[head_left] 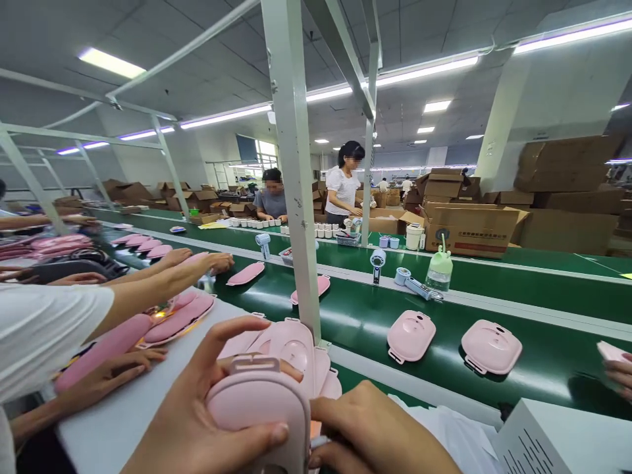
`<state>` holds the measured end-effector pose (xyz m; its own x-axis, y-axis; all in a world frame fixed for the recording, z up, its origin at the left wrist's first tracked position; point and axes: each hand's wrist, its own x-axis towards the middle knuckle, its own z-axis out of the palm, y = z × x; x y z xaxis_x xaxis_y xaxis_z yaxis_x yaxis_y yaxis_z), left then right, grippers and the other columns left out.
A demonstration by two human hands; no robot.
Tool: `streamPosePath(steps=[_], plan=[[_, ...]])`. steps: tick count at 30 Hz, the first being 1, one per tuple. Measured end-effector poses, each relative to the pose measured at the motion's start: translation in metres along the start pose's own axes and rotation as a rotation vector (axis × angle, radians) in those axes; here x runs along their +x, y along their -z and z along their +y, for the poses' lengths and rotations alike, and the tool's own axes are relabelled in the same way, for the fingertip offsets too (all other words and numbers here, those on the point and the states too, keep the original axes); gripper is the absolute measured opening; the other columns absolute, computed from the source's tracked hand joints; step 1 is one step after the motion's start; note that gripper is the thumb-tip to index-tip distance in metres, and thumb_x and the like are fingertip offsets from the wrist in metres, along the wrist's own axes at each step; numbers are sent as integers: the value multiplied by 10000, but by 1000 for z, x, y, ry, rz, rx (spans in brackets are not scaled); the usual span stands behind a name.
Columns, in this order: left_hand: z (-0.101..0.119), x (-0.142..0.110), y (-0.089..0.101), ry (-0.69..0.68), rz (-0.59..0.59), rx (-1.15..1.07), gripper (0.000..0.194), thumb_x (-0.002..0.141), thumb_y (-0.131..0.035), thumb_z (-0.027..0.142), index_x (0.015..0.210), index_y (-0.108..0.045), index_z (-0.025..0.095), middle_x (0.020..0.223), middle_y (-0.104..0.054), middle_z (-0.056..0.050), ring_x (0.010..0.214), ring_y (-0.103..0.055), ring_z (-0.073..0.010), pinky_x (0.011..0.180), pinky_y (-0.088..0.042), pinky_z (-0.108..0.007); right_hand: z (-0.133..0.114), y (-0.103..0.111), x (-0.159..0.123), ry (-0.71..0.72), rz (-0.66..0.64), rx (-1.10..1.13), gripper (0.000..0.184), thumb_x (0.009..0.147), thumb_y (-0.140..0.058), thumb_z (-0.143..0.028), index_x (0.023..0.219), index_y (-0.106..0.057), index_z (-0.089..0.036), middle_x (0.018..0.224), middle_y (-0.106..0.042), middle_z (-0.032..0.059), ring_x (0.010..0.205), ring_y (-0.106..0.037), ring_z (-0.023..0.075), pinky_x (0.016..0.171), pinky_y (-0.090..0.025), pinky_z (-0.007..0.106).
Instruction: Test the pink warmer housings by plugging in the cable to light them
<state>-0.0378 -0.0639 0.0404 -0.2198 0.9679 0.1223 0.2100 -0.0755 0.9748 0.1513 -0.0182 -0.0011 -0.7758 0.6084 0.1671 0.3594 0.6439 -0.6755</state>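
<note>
My left hand (182, 421) is wrapped around a pink plastic shell (261, 411) with rounded corners and a slotted tab at its top, held upright close to the camera. At the shell's right edge is my right hand (380, 428), its fingers closed in a pinch. A small whitish piece (320, 442) shows between those fingers, too little of it to name. Just behind the held shell lies a group of similar pink shells (296, 345), partly hidden by my left hand.
A green conveyor belt (355, 322) carries pink shells (411, 336). A metal post (293, 164) rises right ahead. Beside me on the left, a co-worker's arm (162, 280) reaches over the belt. A white box (567, 434) stands at lower right; a hand (619, 372) shows at the right edge.
</note>
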Motion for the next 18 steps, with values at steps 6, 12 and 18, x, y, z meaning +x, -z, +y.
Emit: streamPosePath(steps=[6,12,18], plan=[[6,29,-9,-74,-227,120,551,556,-753,186,1042,-504,255,945,-726,4,889,-678,-217,773,-519,-277,20,-9,17,84,44,360,264,773,-730,-304,1012,-684,-204,948,-682,42,836,-621,213,753,-472,249],[-8,55,-8,-220,-314,-43,675,707,-734,312,1270,-361,290,1328,-554,-76,1084,-621,-245,863,-505,-342,46,-21,34,-41,124,821,547,684,-748,-579,996,-648,-141,745,-560,-1,531,-457,107,484,-391,207],[-31,55,-14,-119,-428,30,452,703,-756,354,1096,-639,163,994,-700,-38,979,-618,-265,808,-479,-307,51,5,17,-83,166,762,462,744,-709,-557,955,-627,-155,717,-590,13,535,-462,98,433,-335,172]])
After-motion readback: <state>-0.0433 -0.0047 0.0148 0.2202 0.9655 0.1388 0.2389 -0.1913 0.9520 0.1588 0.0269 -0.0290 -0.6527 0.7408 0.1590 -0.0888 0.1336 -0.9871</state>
